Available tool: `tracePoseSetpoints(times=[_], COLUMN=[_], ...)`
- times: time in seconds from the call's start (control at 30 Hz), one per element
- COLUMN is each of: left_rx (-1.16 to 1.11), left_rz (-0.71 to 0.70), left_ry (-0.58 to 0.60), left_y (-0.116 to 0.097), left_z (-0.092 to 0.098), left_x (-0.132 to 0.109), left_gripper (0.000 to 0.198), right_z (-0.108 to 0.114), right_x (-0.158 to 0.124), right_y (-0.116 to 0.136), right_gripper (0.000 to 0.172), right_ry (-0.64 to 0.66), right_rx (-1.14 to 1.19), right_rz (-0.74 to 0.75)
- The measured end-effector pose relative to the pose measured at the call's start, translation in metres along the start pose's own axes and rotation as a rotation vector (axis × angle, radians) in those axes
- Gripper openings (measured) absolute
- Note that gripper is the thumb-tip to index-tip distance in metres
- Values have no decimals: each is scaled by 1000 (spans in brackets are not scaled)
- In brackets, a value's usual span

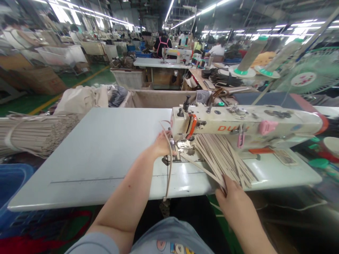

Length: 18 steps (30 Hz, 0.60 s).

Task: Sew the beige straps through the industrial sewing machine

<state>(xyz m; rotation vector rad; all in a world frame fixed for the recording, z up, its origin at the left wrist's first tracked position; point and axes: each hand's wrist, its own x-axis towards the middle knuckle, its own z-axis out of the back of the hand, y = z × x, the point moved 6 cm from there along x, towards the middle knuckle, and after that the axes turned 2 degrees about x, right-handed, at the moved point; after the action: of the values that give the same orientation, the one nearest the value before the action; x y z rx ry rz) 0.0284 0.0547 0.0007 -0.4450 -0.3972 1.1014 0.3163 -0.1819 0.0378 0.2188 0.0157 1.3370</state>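
My left hand (162,144) lies flat on the table at the needle end of a sewing machine (238,121). Its fingers are stretched out and apart, their tips partly hidden by the machine head. One narrow beige strip (170,165) curves past this hand and hangs over the table's front edge. At the front edge, my right hand (233,197) is closed on the near end of another beige strip (202,168), which runs up toward the presser foot. Beside and partly under the machine arm lies a fanned pile of beige strips (225,155), touching the right hand's fingers.
A tied bundle of strips (34,134) lies left of the white table (106,141). Below it stands a blue basket (16,180). A cloth-lined bin (161,98) sits behind the table. Thread cones (251,53) and a fan (309,76) rise at right. Other people work farther back.
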Motion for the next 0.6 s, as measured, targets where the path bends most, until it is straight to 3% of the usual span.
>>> tracePoseSetpoints(times=[0.13,0.3,0.37,0.5,0.6], left_rx=[-3,-18,-33,-58,-39], left_rz=[10,28,29,35,38], left_ry=[8,-20,-42,-67,-69], left_y=[3,8,11,16,19], left_z=[3,5,5,2,1], left_x=[1,4,5,7,10], left_gripper=[104,97,97,93,91], right_z=[-2,8,8,10,8], right_x=[10,1,-6,-15,-23], right_y=[-18,-9,-2,5,7], right_gripper=[48,27,27,39,44], right_ry=[196,211,217,250,349], right_rx=[396,1034,1251,1509,1612], right_rz=[-181,-413,-522,-635,-712])
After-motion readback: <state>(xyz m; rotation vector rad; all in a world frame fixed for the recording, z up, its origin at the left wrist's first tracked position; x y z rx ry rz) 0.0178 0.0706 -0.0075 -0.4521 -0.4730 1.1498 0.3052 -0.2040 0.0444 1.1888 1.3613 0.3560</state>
